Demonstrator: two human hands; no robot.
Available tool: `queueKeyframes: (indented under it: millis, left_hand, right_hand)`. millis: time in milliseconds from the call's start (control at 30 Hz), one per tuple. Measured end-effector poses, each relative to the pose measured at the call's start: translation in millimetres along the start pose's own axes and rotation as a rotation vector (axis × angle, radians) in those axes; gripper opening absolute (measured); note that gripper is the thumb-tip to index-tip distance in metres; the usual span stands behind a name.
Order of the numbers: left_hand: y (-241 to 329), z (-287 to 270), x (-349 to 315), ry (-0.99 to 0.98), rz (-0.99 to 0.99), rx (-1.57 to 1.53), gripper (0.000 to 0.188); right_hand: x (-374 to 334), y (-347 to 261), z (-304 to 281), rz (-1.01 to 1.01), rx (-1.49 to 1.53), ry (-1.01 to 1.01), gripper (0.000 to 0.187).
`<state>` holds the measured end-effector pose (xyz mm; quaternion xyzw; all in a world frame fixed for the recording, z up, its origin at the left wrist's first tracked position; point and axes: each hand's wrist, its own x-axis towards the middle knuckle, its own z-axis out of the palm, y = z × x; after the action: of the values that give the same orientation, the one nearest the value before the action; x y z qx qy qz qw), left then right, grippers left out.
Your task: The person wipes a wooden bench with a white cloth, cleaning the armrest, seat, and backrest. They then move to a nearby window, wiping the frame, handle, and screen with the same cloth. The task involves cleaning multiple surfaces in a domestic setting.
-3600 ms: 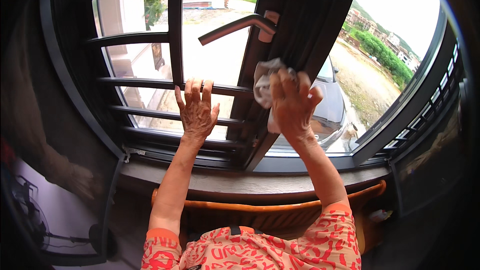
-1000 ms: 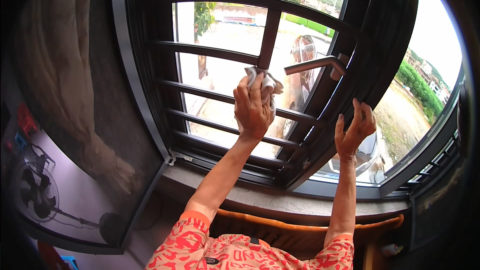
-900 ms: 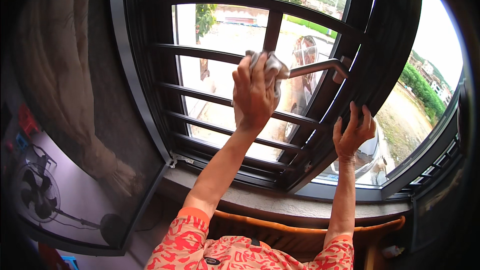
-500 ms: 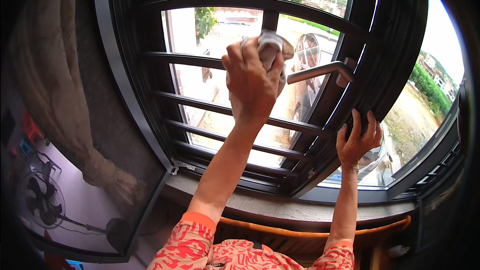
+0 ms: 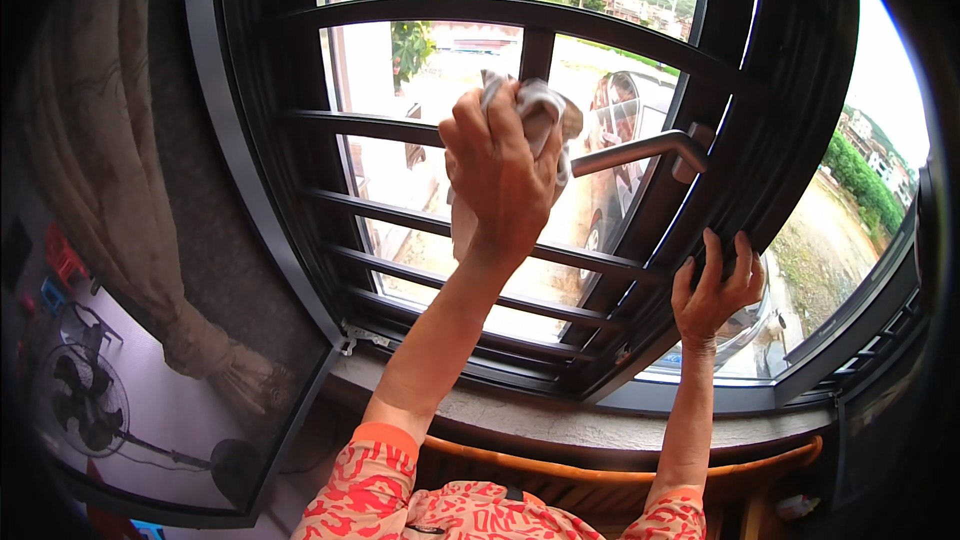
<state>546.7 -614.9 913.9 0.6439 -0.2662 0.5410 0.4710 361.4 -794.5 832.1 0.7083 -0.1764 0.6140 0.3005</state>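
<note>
A crumpled grey-white cloth (image 5: 541,106) is bunched in my left hand (image 5: 497,175), which is raised in front of the dark barred window (image 5: 395,126). The fingers close round the cloth by the bars, close to the left end of the grey metal window handle (image 5: 640,152). I cannot tell whether the cloth touches a bar or the glass. Lower on the right, my right hand (image 5: 715,298) rests against the edge of the dark window sash (image 5: 790,155), its fingers apart and bent a little, with nothing in them.
Below the window runs a pale sill (image 5: 560,427), with an orange-brown wooden rail (image 5: 590,471) nearer me. A grey-framed screen panel (image 5: 225,130) stands at the left, with a knotted curtain (image 5: 215,350) and a fan (image 5: 88,395). Outside is a dark car (image 5: 640,100).
My left hand has shifted slightly down and left with the cloth, whose folds now show more clearly. My right hand stays at the sash edge.
</note>
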Motion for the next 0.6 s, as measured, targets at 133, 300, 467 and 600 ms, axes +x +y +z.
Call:
queueKeyframes:
  millis: [133,300,467,600]
  left_hand:
    - [4.7,4.7,30.4,0.051,0.039,0.004,0.052]
    - [3.1,7.7,16.4,0.078,0.127,0.071,0.06]
    - [0.1,3.7,-30.8,-0.057,0.058,0.09,0.076]
    - [-7.2,-0.6,-73.2,-0.131,-0.023,0.053,0.081]
  right_hand:
    - [-0.8,-1.2,-1.1,0.004,0.003,-0.013,0.032]
    - [-0.8,-0.8,-1.6,0.003,-0.006,-0.015,0.032]
    - [-2.5,0.8,0.1,-0.003,0.003,-0.008,0.032]
    - [-2.3,0.0,1.0,-0.011,-0.008,-0.013,0.033]
